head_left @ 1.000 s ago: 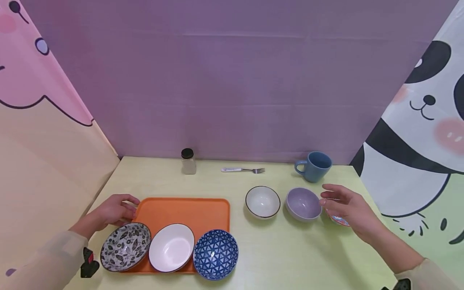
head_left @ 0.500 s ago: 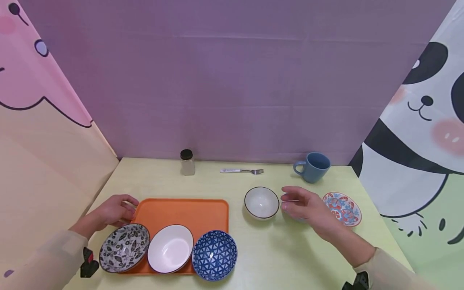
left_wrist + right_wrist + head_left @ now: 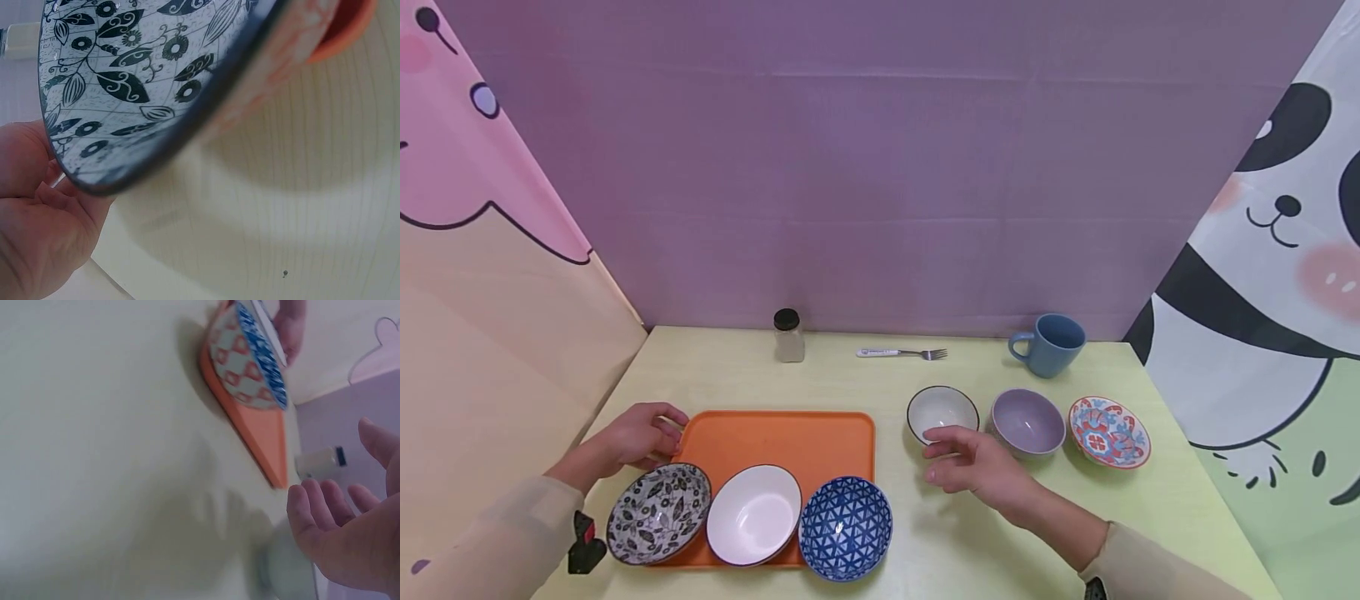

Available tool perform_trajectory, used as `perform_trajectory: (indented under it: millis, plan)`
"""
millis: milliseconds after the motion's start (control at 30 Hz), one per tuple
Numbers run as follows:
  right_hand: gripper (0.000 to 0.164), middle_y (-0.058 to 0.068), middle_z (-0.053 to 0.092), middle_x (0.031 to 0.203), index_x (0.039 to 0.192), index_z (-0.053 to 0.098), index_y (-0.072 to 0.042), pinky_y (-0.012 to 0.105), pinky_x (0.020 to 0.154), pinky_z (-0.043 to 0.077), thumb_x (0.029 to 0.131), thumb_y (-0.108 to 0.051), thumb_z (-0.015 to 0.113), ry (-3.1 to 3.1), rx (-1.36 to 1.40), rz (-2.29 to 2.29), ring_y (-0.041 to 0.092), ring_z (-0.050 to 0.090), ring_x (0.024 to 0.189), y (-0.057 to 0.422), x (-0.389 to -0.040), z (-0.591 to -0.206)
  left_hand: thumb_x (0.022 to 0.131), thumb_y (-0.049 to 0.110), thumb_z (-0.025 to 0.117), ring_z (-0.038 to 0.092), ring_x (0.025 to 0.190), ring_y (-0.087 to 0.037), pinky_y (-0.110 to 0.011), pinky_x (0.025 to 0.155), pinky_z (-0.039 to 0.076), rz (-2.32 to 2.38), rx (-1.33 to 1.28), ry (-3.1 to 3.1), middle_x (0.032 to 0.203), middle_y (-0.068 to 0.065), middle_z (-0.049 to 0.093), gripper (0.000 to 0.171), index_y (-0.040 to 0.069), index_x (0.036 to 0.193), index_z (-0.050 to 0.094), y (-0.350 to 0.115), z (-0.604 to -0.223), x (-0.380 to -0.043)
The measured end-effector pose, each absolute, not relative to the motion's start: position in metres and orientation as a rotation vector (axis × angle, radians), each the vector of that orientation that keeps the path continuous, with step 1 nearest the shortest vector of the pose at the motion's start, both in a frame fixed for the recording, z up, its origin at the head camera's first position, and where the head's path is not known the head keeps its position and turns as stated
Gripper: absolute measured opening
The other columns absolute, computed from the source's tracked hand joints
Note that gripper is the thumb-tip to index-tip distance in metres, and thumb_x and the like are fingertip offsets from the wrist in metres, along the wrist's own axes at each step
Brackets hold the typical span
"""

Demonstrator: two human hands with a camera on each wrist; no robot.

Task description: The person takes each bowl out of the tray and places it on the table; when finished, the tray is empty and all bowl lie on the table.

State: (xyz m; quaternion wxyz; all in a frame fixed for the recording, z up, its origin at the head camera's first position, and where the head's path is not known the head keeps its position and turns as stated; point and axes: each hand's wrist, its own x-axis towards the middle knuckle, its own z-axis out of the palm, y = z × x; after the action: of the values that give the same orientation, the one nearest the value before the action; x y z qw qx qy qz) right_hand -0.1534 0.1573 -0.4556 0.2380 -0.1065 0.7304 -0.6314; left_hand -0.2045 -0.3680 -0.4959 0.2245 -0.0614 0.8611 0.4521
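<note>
My left hand (image 3: 638, 433) stays at the left edge of the orange tray (image 3: 820, 442), its fingers curled at the rim; the bowl hides part of this grip in the left wrist view. A black-and-white floral bowl (image 3: 658, 512), tilted, sits beside that hand. To its right on the tray are a white bowl (image 3: 754, 514) and a blue triangle-patterned bowl (image 3: 846, 528), which overhangs the tray's corner. Holding nothing, my right hand (image 3: 988, 473) hovers with loose fingers in front of a dark-rimmed white bowl (image 3: 936, 408), covering part of it.
Right of the dark-rimmed bowl stand a purple bowl (image 3: 1028, 421) and a red-and-blue patterned dish (image 3: 1109, 432). Along the back lie a blue mug (image 3: 1051, 346), a fork (image 3: 902, 354) and a black-lidded jar (image 3: 788, 336), near the purple backdrop (image 3: 880, 208).
My right hand has swept left, from beside the patterned dish, past the purple bowl, to the front of the dark-rimmed bowl. The left hand and the tray have stayed put.
</note>
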Motion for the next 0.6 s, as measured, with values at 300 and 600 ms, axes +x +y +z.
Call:
perform_trajectory:
  millis: [300, 600]
  plan:
    - [0.059, 0.023, 0.057, 0.125, 0.136, 0.051, -0.006, 0.046, 0.081, 0.056, 0.084, -0.015, 0.075, 1.890, -0.306, -1.688, 0.024, 0.069, 0.095, 0.130, -0.142, -0.473, 0.088, 0.003, 0.062, 0.067, 0.079, -0.024, -0.041, 0.067, 0.058, 1.245, -0.178, 2.371, 0.100, -0.015, 0.064, 0.044, -0.005, 0.127, 0.044, -0.370, -0.498, -0.206]
    - [0.067, 0.020, 0.058, 0.120, 0.138, 0.049, -0.008, 0.049, 0.075, 0.057, 0.079, -0.012, 0.079, 1.828, -0.324, -1.695, 0.027, 0.068, 0.095, 0.109, -0.135, -0.484, 0.089, 0.004, 0.063, 0.067, 0.079, -0.025, -0.042, 0.068, 0.058, 1.250, -0.170, 2.376, 0.102, -0.015, 0.064, 0.044, -0.005, 0.127, 0.044, -0.370, -0.499, -0.206]
